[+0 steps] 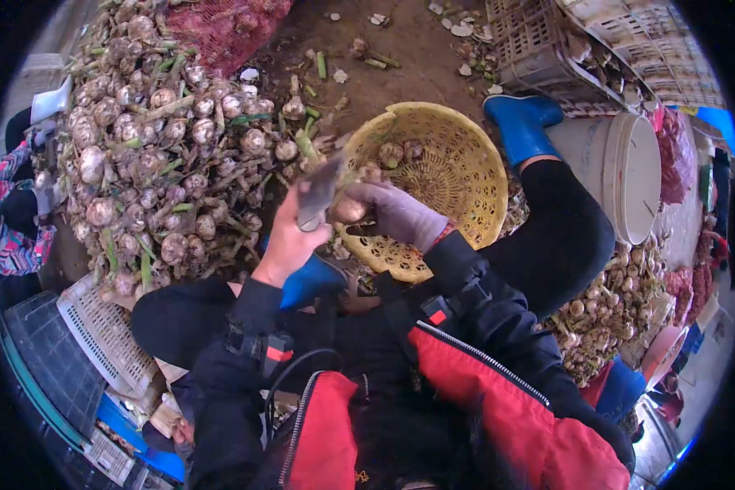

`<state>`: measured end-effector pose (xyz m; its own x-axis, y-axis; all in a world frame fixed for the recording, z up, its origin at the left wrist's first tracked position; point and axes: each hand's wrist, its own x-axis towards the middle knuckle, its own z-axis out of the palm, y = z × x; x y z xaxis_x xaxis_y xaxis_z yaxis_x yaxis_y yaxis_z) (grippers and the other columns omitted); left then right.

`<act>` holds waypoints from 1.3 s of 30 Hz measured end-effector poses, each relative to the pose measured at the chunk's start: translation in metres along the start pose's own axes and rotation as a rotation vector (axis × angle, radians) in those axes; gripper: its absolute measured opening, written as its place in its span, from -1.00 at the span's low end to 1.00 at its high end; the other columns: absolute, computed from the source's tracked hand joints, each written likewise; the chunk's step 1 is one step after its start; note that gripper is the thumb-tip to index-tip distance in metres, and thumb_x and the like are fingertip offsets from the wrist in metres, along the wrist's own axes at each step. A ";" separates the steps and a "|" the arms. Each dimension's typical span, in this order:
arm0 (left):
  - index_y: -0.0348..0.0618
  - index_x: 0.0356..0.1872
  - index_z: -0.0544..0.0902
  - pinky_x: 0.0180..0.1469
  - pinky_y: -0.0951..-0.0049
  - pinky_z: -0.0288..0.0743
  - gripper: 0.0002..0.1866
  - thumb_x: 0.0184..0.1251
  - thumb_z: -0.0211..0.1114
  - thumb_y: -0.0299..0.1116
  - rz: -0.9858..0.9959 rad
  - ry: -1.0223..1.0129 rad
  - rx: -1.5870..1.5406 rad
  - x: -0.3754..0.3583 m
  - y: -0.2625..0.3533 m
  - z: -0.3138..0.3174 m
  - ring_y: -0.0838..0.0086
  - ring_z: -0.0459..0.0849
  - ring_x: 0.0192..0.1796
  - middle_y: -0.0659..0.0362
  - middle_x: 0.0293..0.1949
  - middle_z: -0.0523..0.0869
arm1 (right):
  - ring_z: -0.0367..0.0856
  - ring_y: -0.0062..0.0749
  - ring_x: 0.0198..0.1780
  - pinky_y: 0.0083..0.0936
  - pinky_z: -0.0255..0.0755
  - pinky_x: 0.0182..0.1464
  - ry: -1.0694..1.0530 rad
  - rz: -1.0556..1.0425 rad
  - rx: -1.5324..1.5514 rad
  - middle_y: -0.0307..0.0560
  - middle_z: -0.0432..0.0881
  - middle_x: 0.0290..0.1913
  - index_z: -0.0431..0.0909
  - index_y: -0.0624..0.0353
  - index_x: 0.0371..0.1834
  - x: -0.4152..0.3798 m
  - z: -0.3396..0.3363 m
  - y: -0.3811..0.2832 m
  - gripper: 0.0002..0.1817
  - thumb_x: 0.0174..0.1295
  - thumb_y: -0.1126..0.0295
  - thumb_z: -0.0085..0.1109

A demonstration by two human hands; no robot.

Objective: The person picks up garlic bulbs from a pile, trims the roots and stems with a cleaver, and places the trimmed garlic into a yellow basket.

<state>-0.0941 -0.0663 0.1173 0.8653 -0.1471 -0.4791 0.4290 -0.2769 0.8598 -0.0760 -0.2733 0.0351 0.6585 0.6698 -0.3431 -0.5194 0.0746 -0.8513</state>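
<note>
Bare left hand (282, 237) closed round a grey metal-bladed tool (322, 189), blurred; pale lilac-grey gloved right hand (400, 214) clamped on a round brownish-white garlic bulb (349, 210) just beside it, apparently to steady it. Yellow perforated plastic basket (488, 163) under and beyond right hand, soil-flecked garlic heap (171, 163) left of left hand: both seemingly placed for reach. Small gold mark (361, 475) below hands unreadable; no legible labels

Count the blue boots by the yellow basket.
2: one boot right of the basket, by its upper edge; one below the left hand, toward the basket's lower left, partly hidden behind that wrist. More could be hidden.
</note>
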 end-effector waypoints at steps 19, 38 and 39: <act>-0.14 -0.26 0.60 -0.21 0.14 0.47 -0.70 -0.14 0.25 -0.54 0.211 0.277 0.777 -0.013 -0.018 -0.005 0.05 0.59 -0.22 0.05 -0.33 0.59 | 0.47 0.04 0.05 -0.19 0.37 0.08 0.389 -0.069 -0.836 0.11 0.52 -0.05 0.57 0.15 -0.07 -0.027 0.027 -0.048 -0.56 -0.03 0.19 0.27; -0.22 -0.35 0.57 -0.16 0.51 0.41 -0.81 -0.08 0.19 -0.58 -0.104 0.012 -0.109 -0.009 -0.007 0.015 0.57 0.56 -0.20 0.26 -0.31 0.57 | 0.42 -0.49 0.10 -0.52 0.31 0.14 0.129 0.248 0.226 -0.15 0.51 -0.02 0.11 0.28 0.29 -0.024 0.033 -0.072 -0.24 0.14 0.16 0.29; -0.22 -0.35 0.57 -0.16 0.51 0.41 -0.81 -0.08 0.19 -0.58 -0.104 0.005 -0.109 -0.011 -0.002 0.017 0.57 0.56 -0.20 0.26 -0.31 0.57 | 0.45 -0.51 0.07 -0.54 0.37 0.09 0.156 0.374 0.168 -0.16 0.53 -0.05 0.13 0.26 0.28 -0.025 0.032 -0.070 -0.25 0.12 0.18 0.31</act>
<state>-0.1087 -0.0808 0.1175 0.8159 -0.1179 -0.5660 0.5419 -0.1856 0.8197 -0.0732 -0.2717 0.1153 0.4760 0.5551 -0.6821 -0.8104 -0.0244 -0.5854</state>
